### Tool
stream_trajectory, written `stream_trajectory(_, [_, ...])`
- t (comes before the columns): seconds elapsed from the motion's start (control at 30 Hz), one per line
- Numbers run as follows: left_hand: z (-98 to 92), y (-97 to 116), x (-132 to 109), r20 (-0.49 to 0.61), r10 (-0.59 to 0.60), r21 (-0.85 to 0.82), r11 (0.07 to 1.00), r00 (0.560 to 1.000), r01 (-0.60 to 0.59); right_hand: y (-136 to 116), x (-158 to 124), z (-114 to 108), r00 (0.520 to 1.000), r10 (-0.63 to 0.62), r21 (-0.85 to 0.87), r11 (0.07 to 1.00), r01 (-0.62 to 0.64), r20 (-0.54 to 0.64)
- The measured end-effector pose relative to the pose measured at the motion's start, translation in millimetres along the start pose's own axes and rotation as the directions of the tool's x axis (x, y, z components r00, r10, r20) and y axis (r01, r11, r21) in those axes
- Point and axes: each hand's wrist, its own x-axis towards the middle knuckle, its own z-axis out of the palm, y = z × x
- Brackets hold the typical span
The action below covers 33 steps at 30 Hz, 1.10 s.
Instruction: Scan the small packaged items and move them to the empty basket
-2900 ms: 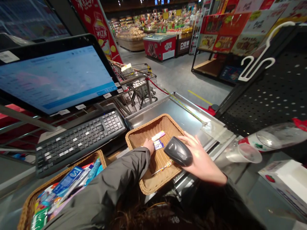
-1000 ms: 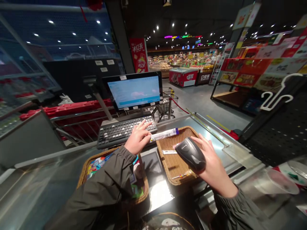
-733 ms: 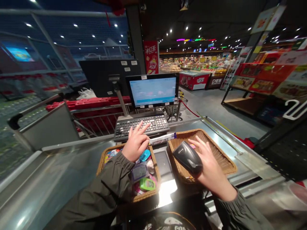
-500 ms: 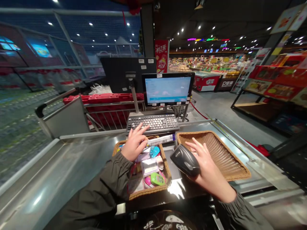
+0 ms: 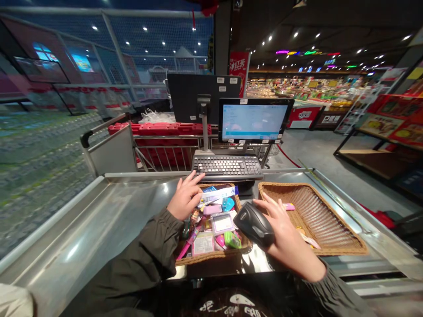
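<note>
My left hand (image 5: 185,197) hovers over the far edge of a wicker basket (image 5: 211,256) filled with small colourful packets. Its thumb pins a long white packet with a blue end (image 5: 220,193), while the fingers stretch towards the front edge of the black keyboard (image 5: 228,166). My right hand (image 5: 283,235) grips a black barcode scanner (image 5: 254,221) between the two baskets, its fingers fanned above it. A second wicker basket (image 5: 330,246) on the right holds a pink packet (image 5: 289,206) and a few small items.
A lit monitor (image 5: 254,121) stands behind the keyboard, beside a pole-mounted display (image 5: 202,97). The baskets rest on a steel checkout counter (image 5: 109,220). Red shopping trolleys (image 5: 158,145) are parked behind it. Shop shelves and freezers fill the far right.
My left hand took the long white packet out of the right basket, touched the keyboard and now holds it over the left basket. My right hand kept the scanner. The view swung leftwards.
</note>
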Motion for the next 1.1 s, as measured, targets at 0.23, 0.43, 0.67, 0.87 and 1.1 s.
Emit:
stream_trajectory(0.23, [-2.7,-5.0,-8.8,-0.001,-0.02,-0.014,1.0,1.0,0.02,-8.6,1.3,2.1,1.0,-0.003,-0.009,1.0,0.004,0.027])
stream_trajectory(0.43, [-2.1,-9.6,-13.5,0.007,-0.031,-0.008,0.999,0.999,0.031,-9.7,0.1,3.4,1.0,-0.013,-0.016,1.0,0.013,0.019])
stream_trajectory(0.67, [4.3,-14.0,-14.8,0.053,-0.109,-0.001,0.994,0.993,0.109,-0.6,-4.3,1.2,1.0,0.006,-0.025,1.0,-0.007,-0.009])
stream_trajectory(0.87, [22.2,-22.7,-10.6,0.1,-0.244,0.046,0.969,0.964,0.241,6.9,-8.2,1.4,0.999,0.041,-0.051,0.998,-0.041,-0.003])
stream_trajectory(1.1, [39.3,-52.5,-3.6,0.056,-0.386,0.144,0.916,0.921,0.375,15.7,-11.0,5.7,0.999,0.027,-0.045,0.999,-0.026,0.018])
